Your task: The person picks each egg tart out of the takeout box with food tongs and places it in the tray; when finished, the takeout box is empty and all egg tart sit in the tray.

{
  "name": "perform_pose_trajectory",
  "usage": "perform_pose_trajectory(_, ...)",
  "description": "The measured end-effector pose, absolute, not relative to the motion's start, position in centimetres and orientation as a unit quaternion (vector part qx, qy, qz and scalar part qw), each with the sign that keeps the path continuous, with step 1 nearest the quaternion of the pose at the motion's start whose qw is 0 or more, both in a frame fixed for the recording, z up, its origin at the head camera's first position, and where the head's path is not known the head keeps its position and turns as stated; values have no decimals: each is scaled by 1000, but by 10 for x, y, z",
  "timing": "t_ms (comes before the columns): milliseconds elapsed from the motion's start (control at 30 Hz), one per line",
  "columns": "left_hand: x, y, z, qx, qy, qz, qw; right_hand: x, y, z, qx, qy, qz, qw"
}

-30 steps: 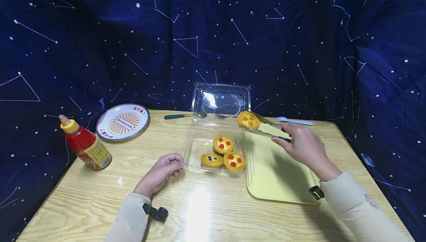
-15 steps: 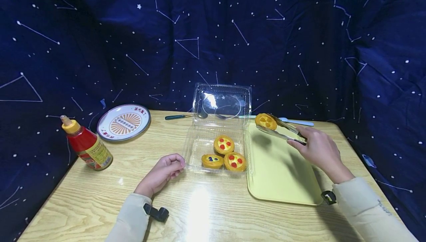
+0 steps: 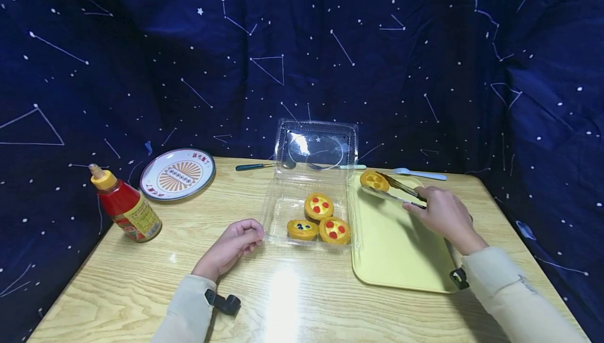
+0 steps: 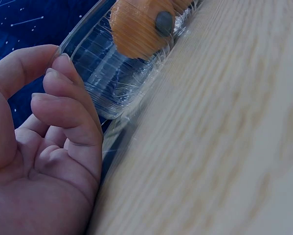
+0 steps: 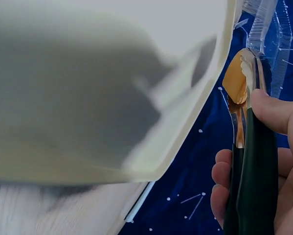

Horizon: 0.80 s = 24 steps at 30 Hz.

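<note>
- At the tray (image 3: 401, 259), far corner: tart (image 3: 369, 180) in tongs (image 5: 258, 171); right hand (image 3: 447, 216), fingers curled round them.
- Box (image 3: 285, 206): left hand (image 3: 233, 244), fingertips pinching near corner, probably steadying it.

Tong handles (image 5: 258, 171) are dk. grn., cloth (image 3: 302, 33) navy w/ wht. constellations.

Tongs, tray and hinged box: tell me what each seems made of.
Tongs: shiny, apparently metal arms catching light; dark green grips, perhaps plastic.
Tray: probably plastic, smooth, evenly yellow, rounded corners.
Hinged box: thin plastic, likely; glossy, transparent, ribbed.
</note>
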<state>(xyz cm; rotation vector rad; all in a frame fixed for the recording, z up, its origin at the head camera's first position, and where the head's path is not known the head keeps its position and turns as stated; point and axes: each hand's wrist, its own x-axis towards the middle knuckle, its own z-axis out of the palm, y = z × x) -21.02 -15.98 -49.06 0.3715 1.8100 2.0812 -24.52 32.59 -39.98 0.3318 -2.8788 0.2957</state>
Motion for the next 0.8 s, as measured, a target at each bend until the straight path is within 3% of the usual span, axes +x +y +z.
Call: perform_pose_trajectory(800,-211,-159,-492,132,636,739,178,-264,320,-416,105,-988,76,79)
